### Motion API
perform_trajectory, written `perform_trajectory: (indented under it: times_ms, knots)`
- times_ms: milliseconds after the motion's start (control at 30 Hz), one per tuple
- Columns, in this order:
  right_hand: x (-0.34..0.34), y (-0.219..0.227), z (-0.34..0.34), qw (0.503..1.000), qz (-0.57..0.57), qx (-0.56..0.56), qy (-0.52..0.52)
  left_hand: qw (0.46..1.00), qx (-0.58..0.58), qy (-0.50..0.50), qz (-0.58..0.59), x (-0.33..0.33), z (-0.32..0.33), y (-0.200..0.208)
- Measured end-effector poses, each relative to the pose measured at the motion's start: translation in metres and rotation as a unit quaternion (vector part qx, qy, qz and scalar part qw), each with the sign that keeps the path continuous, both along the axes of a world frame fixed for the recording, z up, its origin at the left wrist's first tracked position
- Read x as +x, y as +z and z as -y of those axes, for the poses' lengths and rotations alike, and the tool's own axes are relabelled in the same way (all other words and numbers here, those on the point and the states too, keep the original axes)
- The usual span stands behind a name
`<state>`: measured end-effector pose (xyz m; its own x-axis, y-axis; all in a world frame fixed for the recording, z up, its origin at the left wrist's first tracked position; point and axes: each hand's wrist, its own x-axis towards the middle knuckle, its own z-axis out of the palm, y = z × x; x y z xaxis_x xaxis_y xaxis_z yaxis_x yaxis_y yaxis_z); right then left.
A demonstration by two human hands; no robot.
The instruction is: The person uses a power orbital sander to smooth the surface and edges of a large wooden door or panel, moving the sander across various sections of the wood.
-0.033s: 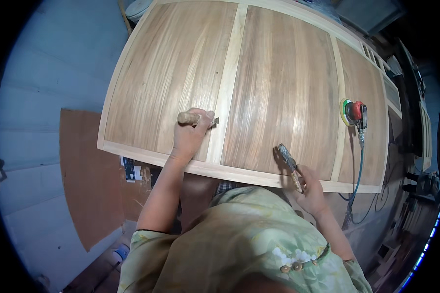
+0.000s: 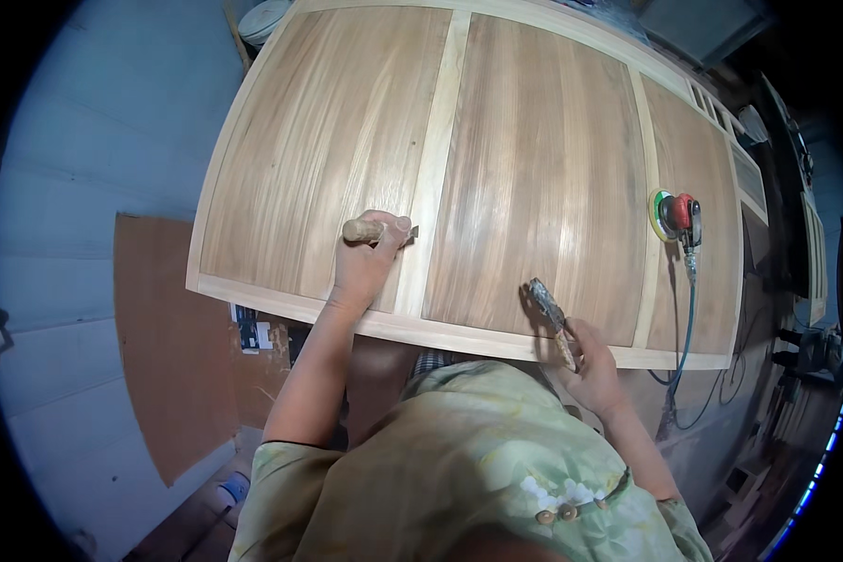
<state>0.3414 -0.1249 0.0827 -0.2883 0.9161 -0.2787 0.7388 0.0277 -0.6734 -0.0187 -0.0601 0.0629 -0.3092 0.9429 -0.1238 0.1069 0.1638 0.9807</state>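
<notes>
A large wooden panel (image 2: 520, 169) with pale frame strips lies before me. My left hand (image 2: 370, 258) rests over its left section, fingers closed round a short tool, apparently a chisel (image 2: 362, 230), with a thick round wooden handle. Its small dark blade points right, at the pale strip (image 2: 431, 206) between the sections. Near the front edge, my right hand (image 2: 593, 367) grips the pale handle of a worn tool (image 2: 546, 304) with a dark, smeared metal head. That head is over the middle section; its exact kind is unclear.
A red and black sander (image 2: 682, 214) with a green-yellow pad sits on the right section, its blue hose (image 2: 688, 318) running over the front edge. A brown board (image 2: 173, 347) leans at the left wall. Cables (image 2: 721, 393) hang at the lower right.
</notes>
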Motion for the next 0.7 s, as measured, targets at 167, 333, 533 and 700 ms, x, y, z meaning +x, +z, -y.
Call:
perform_trajectory:
  times_ms: [167,333,533,700]
  knots:
    - [-0.009,0.004,-0.005,1.000,-0.010,0.025,0.007,1.000,0.010,-0.014,-0.017,0.011,-0.035,0.013]
    - [-0.001,0.003,-0.006,0.999,-0.010,0.051,0.008,0.999,0.016,-0.014,-0.039,0.012,-0.090,-0.010]
    - [0.019,0.002,-0.031,0.998,-0.029,0.051,-0.009,0.998,-0.012,0.000,-0.057,0.018,-0.129,-0.007]
    - [0.037,0.000,-0.067,0.998,-0.055,0.007,-0.028,0.996,0.087,-0.003,-0.035,0.040,-0.165,0.037]
